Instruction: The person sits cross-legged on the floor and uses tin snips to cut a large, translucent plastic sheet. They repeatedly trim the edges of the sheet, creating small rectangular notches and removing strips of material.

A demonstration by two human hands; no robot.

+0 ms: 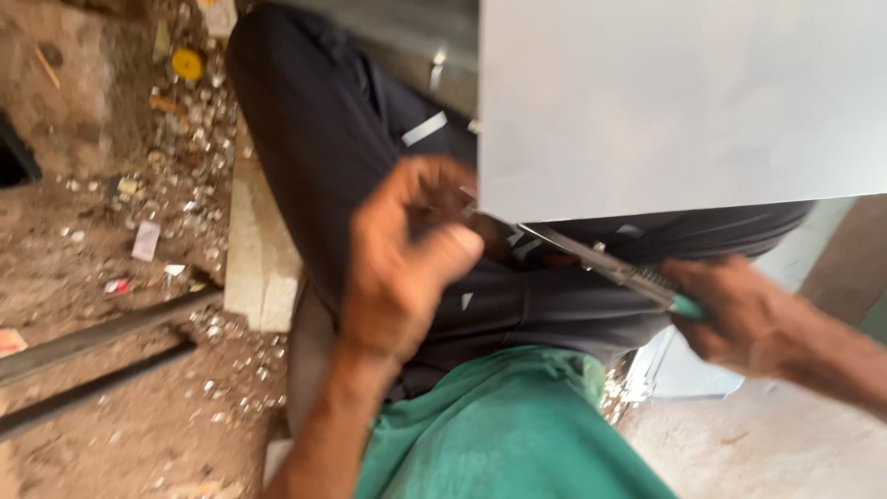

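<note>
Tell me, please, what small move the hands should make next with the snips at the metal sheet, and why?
Probably steady the metal sheet with the left hand first. The right hand holds the snips with their blades at the sheet's lower edge, while the left hand sits curled just beside that edge; its grip is too blurred to judge.

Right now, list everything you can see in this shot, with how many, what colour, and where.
metal sheet: one, pale grey, upper right, over the lap
snips: one, steel blades with green grip, under the sheet's lower edge
stone slab: one, light beige, on the ground left of the leg
metal bars: two, dark, lower left on the dirt
round disc: one, yellow, top left among scraps
trousers: dark, centre
shirt: green, bottom centre
left hand: at the sheet's lower edge
right hand: gripping the snips
</note>
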